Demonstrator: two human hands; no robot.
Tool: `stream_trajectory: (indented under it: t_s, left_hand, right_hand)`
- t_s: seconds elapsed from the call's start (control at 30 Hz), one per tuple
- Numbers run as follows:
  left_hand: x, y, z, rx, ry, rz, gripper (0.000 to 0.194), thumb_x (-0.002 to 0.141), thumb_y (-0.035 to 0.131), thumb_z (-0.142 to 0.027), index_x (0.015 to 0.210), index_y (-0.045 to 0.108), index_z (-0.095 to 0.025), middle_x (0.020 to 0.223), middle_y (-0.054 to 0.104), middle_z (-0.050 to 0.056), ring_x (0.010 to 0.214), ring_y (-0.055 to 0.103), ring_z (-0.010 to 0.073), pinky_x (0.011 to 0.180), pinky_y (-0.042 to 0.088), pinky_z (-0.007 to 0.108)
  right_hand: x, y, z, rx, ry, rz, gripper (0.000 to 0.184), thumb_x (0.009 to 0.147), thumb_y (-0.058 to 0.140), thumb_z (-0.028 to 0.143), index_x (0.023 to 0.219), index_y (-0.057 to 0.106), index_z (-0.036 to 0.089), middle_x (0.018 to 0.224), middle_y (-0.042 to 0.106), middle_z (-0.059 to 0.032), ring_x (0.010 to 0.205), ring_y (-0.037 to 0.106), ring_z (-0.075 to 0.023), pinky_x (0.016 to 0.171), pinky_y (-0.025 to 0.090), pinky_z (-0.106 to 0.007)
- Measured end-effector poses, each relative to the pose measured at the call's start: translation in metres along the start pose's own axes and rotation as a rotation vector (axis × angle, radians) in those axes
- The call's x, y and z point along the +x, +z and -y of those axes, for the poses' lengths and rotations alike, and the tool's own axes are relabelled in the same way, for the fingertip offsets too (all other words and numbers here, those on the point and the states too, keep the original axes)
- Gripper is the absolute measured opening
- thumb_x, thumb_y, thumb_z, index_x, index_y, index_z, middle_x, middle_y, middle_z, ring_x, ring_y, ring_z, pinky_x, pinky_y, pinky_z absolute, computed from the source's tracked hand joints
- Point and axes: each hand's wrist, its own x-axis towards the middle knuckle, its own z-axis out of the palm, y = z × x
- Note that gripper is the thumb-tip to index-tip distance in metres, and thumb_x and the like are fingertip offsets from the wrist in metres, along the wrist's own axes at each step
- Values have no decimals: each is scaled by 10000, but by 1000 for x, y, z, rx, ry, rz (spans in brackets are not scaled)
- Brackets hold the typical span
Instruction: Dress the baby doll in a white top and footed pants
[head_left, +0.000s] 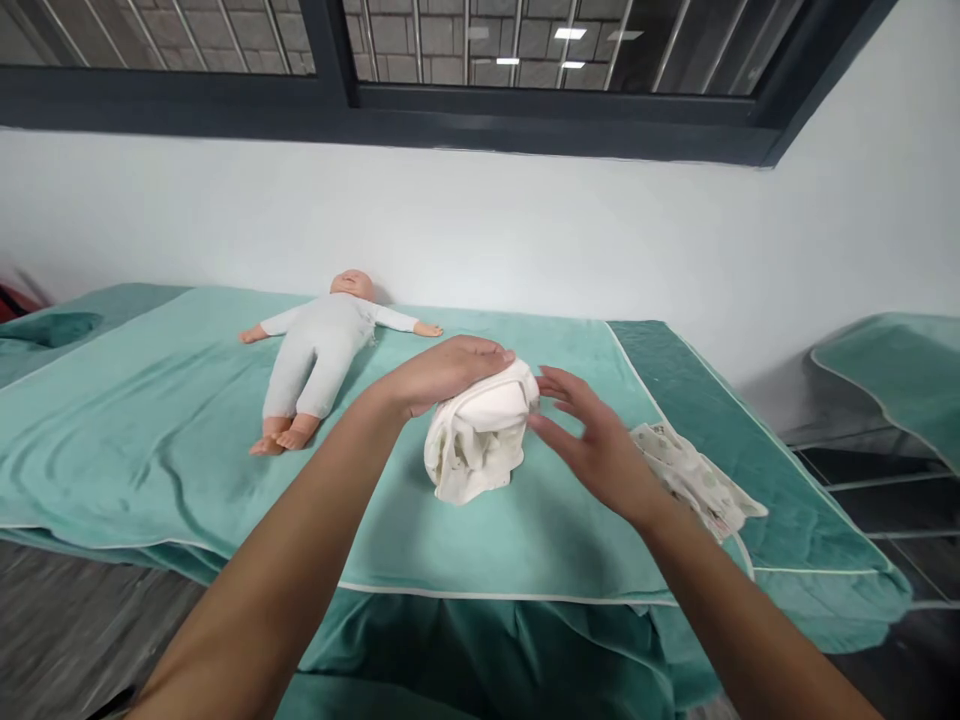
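A bundled cream cloth (480, 440) sits on the teal sheet of a bed (150, 440). My left hand (442, 370) lies flat on top of the bundle, fingers stretched out. My right hand (585, 430) is just to the right of the bundle, fingers spread, its fingertips at the cloth's side. A baby doll (319, 345) in a pale grey suit lies on its back further left on the sheet, arms out. A patterned cloth (697, 475) lies behind my right wrist.
A white wall and a dark-framed window run behind the bed. A second teal-covered bed (900, 380) stands at the right, across a gap of dark floor. A teal pillow (52, 328) lies at the far left.
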Motion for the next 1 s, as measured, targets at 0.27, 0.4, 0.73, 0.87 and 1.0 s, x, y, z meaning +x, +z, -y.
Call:
stream_trajectory:
  t_s: [0.27, 0.4, 0.73, 0.87, 1.0]
  left_hand:
    - [-22, 7, -10, 583, 161, -176, 430, 829, 634, -331, 1244, 533, -284, 1137, 661, 22, 919, 635, 221, 699, 456, 307]
    - [-23, 6, -12, 900, 243, -521, 399, 843, 477, -117, 1198, 558, -279, 1213, 650, 32, 998, 631, 237, 757, 441, 336]
    - [-25, -22, -2, 844, 184, -777, 257, 853, 511, -139, 1066, 596, -252, 1140, 684, 39, 970, 617, 251, 745, 406, 341]
    - [-31, -26, 4, 675, 133, -633, 223, 861, 652, -406, 1018, 627, -249, 1061, 701, 30, 960, 617, 253, 757, 423, 327]
    - [-39, -26, 7, 591, 124, -544, 341, 901, 580, -568, 928, 636, -233, 870, 677, 18, 822, 595, 221, 707, 403, 312]
  right_hand:
    - [52, 10, 23, -143, -68, -184, 220, 832, 533, 143, 987, 663, 232, 785, 671, 11, 671, 580, -147, 655, 468, -282]
    - [64, -8, 34, -312, -183, -344, 244, 845, 488, 144, 975, 674, 234, 939, 699, -38, 803, 624, -187, 759, 496, -324]
    - [78, -56, 33, -522, -205, -440, 303, 882, 402, 146, 911, 685, 248, 983, 687, -64, 935, 639, -237, 839, 507, -386]
    - [72, -59, 18, -483, -111, -462, 306, 857, 381, 121, 884, 659, 246, 962, 688, -66, 953, 642, -254, 839, 505, -401]
    - [61, -59, 2, -507, -46, -392, 284, 806, 404, 102, 822, 645, 253, 886, 684, -47, 893, 647, -248, 794, 501, -383]
